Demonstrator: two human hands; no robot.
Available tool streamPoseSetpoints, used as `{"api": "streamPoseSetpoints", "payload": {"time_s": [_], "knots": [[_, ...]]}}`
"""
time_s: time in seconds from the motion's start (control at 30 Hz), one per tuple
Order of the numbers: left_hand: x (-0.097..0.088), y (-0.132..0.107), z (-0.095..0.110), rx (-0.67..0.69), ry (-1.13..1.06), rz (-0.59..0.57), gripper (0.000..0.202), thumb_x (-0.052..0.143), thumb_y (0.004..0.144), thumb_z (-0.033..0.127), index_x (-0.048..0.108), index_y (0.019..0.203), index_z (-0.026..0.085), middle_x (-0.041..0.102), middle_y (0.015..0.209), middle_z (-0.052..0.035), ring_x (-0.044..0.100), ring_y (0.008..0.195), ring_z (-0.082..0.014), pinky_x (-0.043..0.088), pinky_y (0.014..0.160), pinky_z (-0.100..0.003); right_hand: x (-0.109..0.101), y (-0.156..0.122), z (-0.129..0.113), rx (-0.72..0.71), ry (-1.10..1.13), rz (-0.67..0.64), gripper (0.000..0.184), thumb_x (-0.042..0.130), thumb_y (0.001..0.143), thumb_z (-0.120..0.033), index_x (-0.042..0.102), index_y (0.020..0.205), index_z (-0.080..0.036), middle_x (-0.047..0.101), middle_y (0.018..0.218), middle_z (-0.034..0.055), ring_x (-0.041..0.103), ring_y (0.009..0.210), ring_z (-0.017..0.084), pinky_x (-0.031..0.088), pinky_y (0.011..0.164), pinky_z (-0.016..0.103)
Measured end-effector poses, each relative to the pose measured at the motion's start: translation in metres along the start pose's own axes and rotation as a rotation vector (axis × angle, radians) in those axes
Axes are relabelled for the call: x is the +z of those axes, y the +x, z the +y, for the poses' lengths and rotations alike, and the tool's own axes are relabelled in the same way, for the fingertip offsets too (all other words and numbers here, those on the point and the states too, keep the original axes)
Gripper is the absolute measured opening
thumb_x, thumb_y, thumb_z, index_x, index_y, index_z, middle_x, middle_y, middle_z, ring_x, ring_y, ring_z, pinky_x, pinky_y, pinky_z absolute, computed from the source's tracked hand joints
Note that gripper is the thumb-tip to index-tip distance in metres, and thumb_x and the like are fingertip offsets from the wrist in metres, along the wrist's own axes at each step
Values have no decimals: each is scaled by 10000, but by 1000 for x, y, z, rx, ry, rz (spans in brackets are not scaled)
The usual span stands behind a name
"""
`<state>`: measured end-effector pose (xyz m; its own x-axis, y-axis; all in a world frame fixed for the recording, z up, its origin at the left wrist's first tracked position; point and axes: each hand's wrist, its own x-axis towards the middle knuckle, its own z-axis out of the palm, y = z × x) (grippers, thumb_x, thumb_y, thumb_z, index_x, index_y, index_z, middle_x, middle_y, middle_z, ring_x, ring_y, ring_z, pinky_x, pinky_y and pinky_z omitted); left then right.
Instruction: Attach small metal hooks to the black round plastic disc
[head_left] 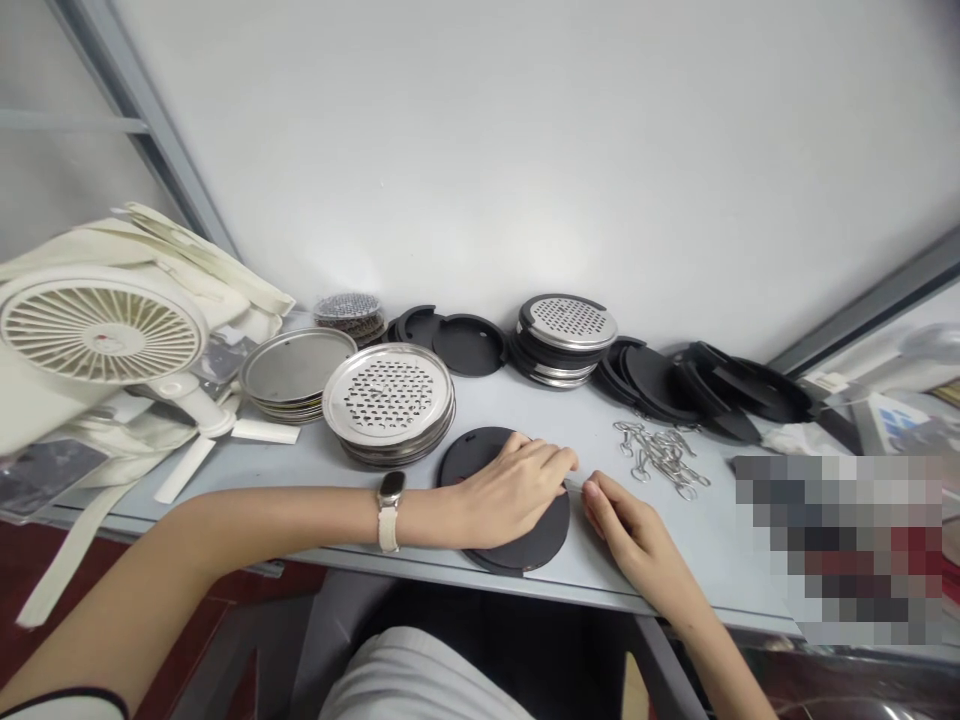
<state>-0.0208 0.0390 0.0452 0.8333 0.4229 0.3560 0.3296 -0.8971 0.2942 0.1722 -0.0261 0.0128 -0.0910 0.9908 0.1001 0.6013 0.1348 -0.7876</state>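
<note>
My left hand (516, 492), with a watch (391, 490) on its wrist, lies across a black round disc (480, 452) near the table's front edge. Its fingers are curled over the disc's right rim, and the fingertips are mostly hidden. Just to the right, my right hand (619, 520) is closed in a pinch. A thin, pale sliver (574, 484) shows between the two hands, too small to name. Behind the disc stands a stack of round metal grater plates (388, 395). Several small metal hooks with rings (660, 455) lie in a pile right of the hands.
Plain metal discs (300, 367) are stacked at left, beside a white fan (105, 325). Along the wall stand mesh discs (349, 307), black round covers (470, 345), a stack of graters with black rims (570, 322) and more black parts (660, 380). A blurred patch covers the right side.
</note>
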Motion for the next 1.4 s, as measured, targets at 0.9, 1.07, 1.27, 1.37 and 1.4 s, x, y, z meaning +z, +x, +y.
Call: {"api": "streamPoseSetpoints", "payload": {"time_s": [0.9,1.07,1.27,1.37,1.4], "knots": [[-6,1,2,9,-15,-48,143,362,937,81,475,993,149,572,968,-71,543,942,-196,353,859,-328,1,6,-8,-51,-105,-79,324,328,1007,-391,477,791,-201,509,669,-19,462,620,147,377,607,234],[-8,0,1,19,-24,-47,164,360,921,64,466,999,161,572,965,-64,537,934,-197,347,861,-331,0,4,-5,-52,-127,-101,333,335,1001,-405,472,783,-194,469,656,-27,420,602,137,336,579,238],[-11,0,2,17,-31,-69,177,344,915,51,461,988,163,564,945,-62,535,917,-199,341,864,-321,-1,3,-4,-54,-81,-104,350,341,1000,-410,449,748,-193,449,647,-30,399,597,132,319,574,242],[-10,1,2,16,-31,-69,172,344,915,52,458,979,165,562,940,-61,533,911,-200,340,861,-320,-1,2,-5,-44,-63,-112,356,344,1000,-411,440,735,-194,449,649,-29,407,602,132,323,578,240],[-10,1,2,17,-31,-73,170,345,915,54,458,978,165,563,941,-62,532,908,-200,341,861,-321,-2,2,-5,-40,-57,-117,357,342,1000,-410,441,734,-193,454,654,-28,415,608,132,329,586,239]]}}
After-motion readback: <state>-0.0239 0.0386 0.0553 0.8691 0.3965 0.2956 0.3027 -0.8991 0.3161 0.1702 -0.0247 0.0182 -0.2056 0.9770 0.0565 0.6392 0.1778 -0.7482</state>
